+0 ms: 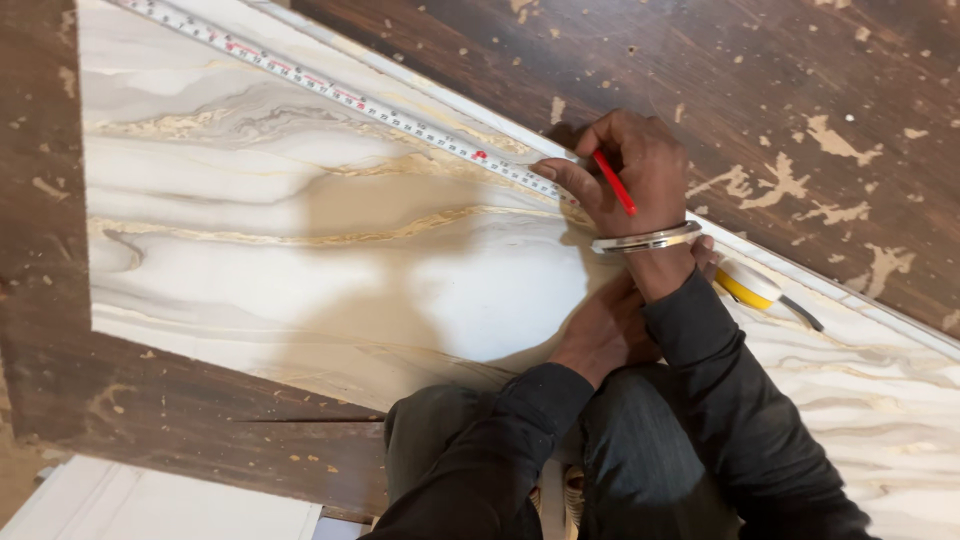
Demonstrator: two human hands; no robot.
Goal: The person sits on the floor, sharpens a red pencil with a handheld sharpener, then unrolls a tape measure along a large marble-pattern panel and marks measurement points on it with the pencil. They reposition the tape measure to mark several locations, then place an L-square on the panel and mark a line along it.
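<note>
- One tape measure: its blade (pixel 330 92) runs slantwise along the far edge of the slab, from the upper left down to the hands; its yellow and white case (pixel 748 284) lies on the slab just behind the right wrist.
- One red pencil (pixel 615 183), held in the right hand (pixel 635 175), slanted, with its lower end toward the wrist.
- The right hand is curled narrow around the pencil, fingertips pressed down on the blade near the slab's far edge.
- One metal bangle (pixel 645 240) sits on the right wrist.
- The left hand (pixel 605 330) lies on the slab, crossed under the right forearm; its fingers are hidden, so I cannot tell whether it is spread or closed. A fingertip shows just beside the case.
- Two dark sleeves (pixel 720 370) and two knees in dark trousers (pixel 640 460) show at the bottom of the view.
- One large slab (pixel 250 230), pale with grey and tan marble veins, lies flat and fills the middle of the view.
- The slab rests on a dark brown wooden floor (pixel 800 80), worn and flecked with many pale chips.
- One white panel (pixel 160 505) shows at the lower left corner, beside the floor boards.
</note>
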